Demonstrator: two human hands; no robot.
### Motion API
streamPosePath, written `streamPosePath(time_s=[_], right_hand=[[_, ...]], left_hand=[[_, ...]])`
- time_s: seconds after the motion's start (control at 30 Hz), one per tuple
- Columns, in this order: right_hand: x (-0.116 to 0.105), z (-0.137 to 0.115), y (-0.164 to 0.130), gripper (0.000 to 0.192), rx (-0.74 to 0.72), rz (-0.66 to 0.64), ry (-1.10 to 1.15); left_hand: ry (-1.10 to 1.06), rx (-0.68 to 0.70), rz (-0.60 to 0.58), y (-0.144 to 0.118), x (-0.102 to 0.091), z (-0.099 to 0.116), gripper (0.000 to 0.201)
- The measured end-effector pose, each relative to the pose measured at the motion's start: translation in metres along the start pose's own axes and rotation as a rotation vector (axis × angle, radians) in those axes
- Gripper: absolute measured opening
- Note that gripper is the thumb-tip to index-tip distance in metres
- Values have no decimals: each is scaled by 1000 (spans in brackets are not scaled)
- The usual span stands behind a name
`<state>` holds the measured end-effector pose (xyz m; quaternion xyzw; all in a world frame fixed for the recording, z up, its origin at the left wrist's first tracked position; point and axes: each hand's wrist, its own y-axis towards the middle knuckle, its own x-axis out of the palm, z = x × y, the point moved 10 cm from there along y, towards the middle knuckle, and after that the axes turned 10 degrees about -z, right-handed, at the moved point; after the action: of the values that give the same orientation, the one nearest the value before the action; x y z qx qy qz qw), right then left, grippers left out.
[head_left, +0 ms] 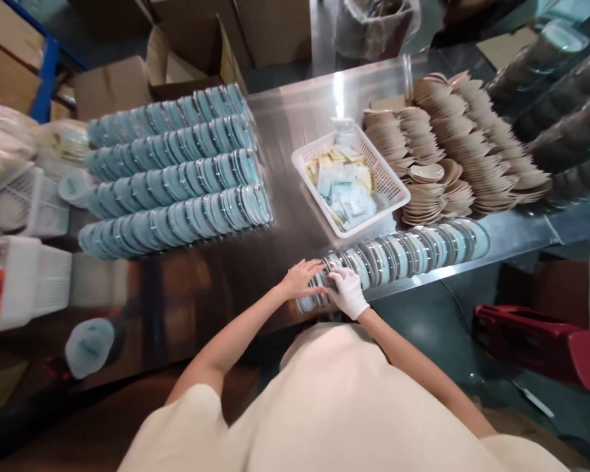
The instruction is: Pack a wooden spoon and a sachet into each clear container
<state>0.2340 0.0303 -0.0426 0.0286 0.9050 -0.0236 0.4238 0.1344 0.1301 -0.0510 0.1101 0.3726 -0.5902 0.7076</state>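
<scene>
A long row of round, clear-and-pale-blue lidded cups (408,255) lies on its side along the front edge of the metal table. My left hand (302,280), bare, rests on the near-left end of this row with its fingers stretched out. Right beside it my right hand (348,293), in a white glove, bends its fingers over the same end of the row. What those gloved fingers grip is hidden. Just behind the row stands a white plastic basket (302,157) with small white and yellow sachets (347,190) in it.
Brown scoop-shaped pieces (472,144) are stacked at the back right. Several rows of similar cups (177,177) lie at the left, near white baskets (54,275). A loose pale lid or cup (88,347) sits front left. A red object (545,341) is below at right.
</scene>
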Motion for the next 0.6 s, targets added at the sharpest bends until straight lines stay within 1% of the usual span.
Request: streamPosePath(time_s=[0.03, 0.07, 0.13, 0.17, 0.2, 0.23, 0.3, 0.33, 0.37, 0.4, 0.47, 0.53, 0.6], right_hand=[[-13, 5, -4, 23, -32, 23, 82], [-30, 15, -10, 21, -42, 57, 158], [-66, 46, -24, 19, 10, 141, 269], [-85, 63, -31, 19, 59, 181, 299], [-103, 80, -36, 19, 107, 220, 314], [-121, 97, -40, 19, 146, 256, 320], [-156, 125, -42, 19, 186, 311, 296], [-174, 138, -41, 19, 191, 334, 264], [-192, 152, -38, 19, 197, 353, 221], [-209, 168, -33, 20, 210, 366, 170], [-241, 205, -17, 24, 277, 376, 55], [-270, 247, 10, 31, 378, 362, -82], [-292, 282, 48, 37, 452, 324, -244]], left_hand=[[-5, -18, 71, 16, -13, 4, 60], [-19, -42, 151, 36, -28, 9, 49], [-77, -122, 277, 92, -52, 19, 36], [-125, -191, 298, 125, -58, 21, 34], [-189, -297, 314, 156, -62, 18, 36], [-258, -438, 357, 181, -66, 12, 45], [-356, -661, 434, 216, -68, 2, 65], [-383, -733, 465, 226, -68, -2, 70], [-399, -774, 484, 233, -67, -5, 70], [-406, -795, 493, 237, -67, -9, 66], [-420, -815, 506, 235, -67, -18, 51], [-418, -804, 512, 227, -71, -26, 34], [-405, -775, 518, 217, -79, -30, 19]])
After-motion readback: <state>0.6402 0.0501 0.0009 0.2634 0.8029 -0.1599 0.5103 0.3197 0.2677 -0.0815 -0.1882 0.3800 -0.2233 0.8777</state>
